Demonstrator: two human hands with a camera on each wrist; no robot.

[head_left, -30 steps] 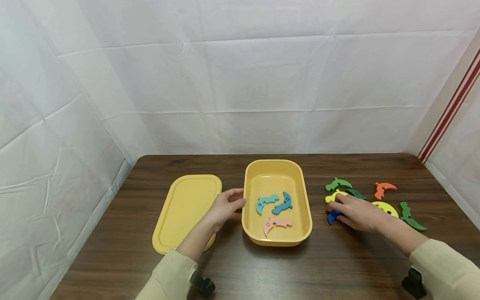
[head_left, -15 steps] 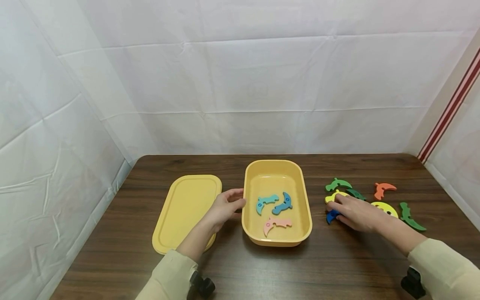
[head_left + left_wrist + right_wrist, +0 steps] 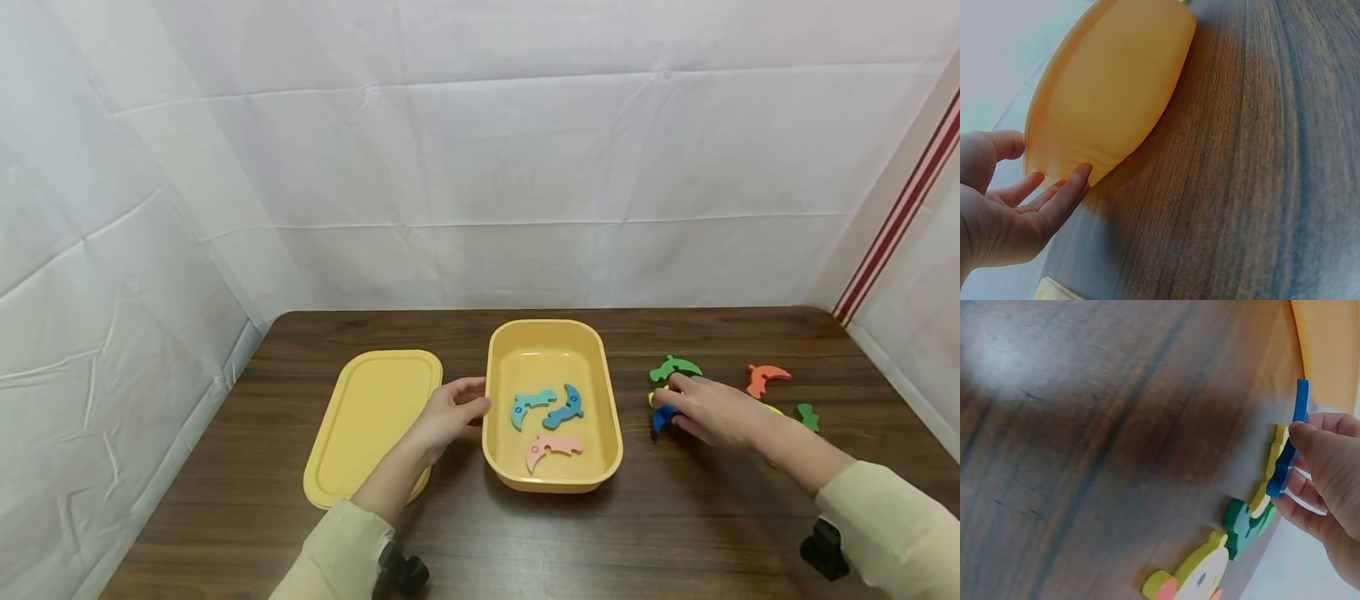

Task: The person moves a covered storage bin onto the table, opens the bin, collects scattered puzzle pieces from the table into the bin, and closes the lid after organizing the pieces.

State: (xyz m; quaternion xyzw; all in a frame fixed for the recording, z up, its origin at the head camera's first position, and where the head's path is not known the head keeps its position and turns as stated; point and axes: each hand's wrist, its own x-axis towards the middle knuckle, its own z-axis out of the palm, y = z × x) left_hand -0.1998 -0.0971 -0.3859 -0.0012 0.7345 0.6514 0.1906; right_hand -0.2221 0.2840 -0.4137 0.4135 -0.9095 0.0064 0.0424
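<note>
My left hand (image 3: 444, 414) rests at the left side of the yellow tub (image 3: 553, 486), its fingers relaxed; in the left wrist view the fingertips lie against the tub's outer wall (image 3: 1110, 81) and the thumb is at the rim. Inside the tub lie a teal piece (image 3: 534, 400), a blue-grey piece (image 3: 564, 412) and a pink piece (image 3: 553, 447), all curved. To the right, my right hand (image 3: 716, 410) pinches a blue curved toy piece (image 3: 1283, 464) between thumb and fingers, tilted on edge. Right beside it is a yellow piece (image 3: 1274, 453), mostly covered by the hand in the head view.
A yellow lid (image 3: 375, 417) lies flat left of the tub. Around my right hand are a green piece (image 3: 677, 367), an orange piece (image 3: 765, 379), another green piece (image 3: 808, 417), a dark green piece (image 3: 1244, 528) and a round yellow face piece (image 3: 1204, 572), partly under the forearm.
My right hand has risen slightly, and the blue piece, flat before, is now tipped up in its fingers. The left hand and the tub stay where they were.
</note>
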